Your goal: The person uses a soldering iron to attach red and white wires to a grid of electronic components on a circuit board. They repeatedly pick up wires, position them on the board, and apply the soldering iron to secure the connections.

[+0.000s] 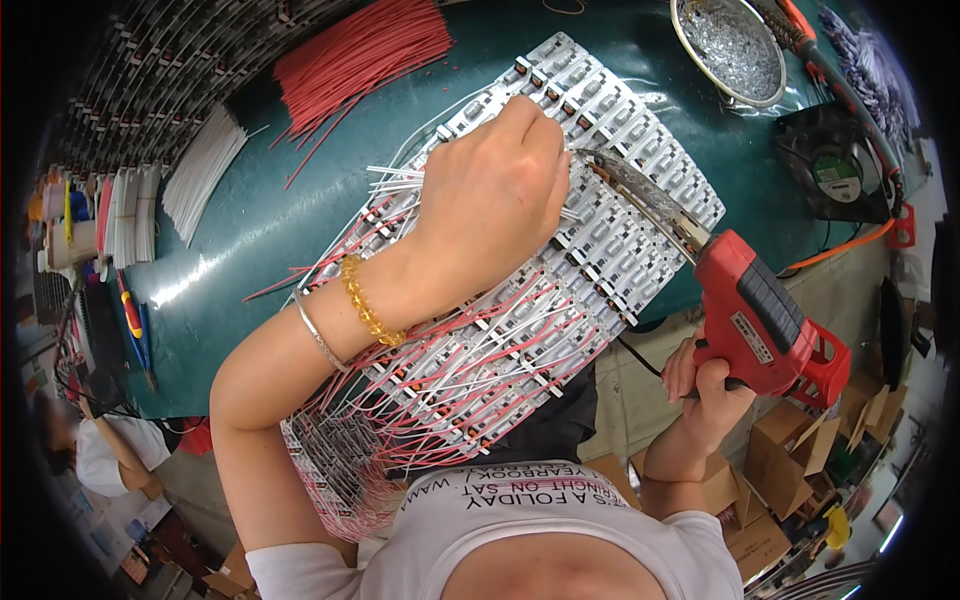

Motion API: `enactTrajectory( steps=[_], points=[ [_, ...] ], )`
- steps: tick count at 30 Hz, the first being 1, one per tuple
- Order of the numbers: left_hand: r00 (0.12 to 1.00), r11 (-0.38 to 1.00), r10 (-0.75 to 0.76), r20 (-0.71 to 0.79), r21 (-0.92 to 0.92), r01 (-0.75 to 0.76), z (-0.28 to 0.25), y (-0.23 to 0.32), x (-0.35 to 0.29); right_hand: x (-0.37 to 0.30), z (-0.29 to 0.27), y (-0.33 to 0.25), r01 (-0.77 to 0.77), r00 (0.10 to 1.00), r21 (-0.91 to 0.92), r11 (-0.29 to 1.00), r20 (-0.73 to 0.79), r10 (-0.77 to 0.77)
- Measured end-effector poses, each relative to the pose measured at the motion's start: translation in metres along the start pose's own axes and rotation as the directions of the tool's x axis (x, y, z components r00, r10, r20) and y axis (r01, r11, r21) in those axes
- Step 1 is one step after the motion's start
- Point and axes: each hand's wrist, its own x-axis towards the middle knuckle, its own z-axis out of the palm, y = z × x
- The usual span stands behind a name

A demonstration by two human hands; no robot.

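My left hand [495,185] is closed over a panel of small white electronic modules [650,150], its fingers pinched round several white wires [398,177]. The wires' ends stick out on both sides of the fist. In my right hand [712,395] is a red and black soldering gun [755,315], gripped by its handle. Its long dark metal tip [640,195] points up and left and ends beside my left fingers, over the modules. Red and white wires [500,330] are attached along the panel's nearer rows and trail toward my body.
On the green table [210,285] lie bundled red wires [365,60] and white wires [207,170]. A round metal bowl [735,50] and black fan [838,165] stand at the far right. Hand tools [135,320] lie left. Cardboard boxes [785,455] sit lower right; another person [115,455] is at left.
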Motion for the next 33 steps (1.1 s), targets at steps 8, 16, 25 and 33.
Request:
enactTrajectory(
  steps=[8,16,25,33],
  points=[
    [1.0,1.0,-0.006,0.001,0.007,0.006,-0.001,0.0,-0.001,-0.008,-0.013,-0.003,0.131,0.981,-0.157,0.979,-0.122,-0.151],
    [1.0,1.0,-0.028,0.01,-0.005,0.028,0.001,0.004,0.002,0.049,-0.032,-0.047,0.464,0.868,-0.125,0.877,-0.135,-0.478],
    [0.994,0.939,-0.004,0.108,-0.34,0.041,-0.016,-0.007,0.001,0.061,-0.028,-0.022,0.315,0.932,-0.123,0.941,-0.145,-0.331],
    [0.985,0.896,-0.012,0.173,-0.436,0.088,-0.02,-0.012,0.006,0.017,-0.023,-0.013,0.125,0.987,-0.062,0.99,-0.098,-0.131]
  ],
)
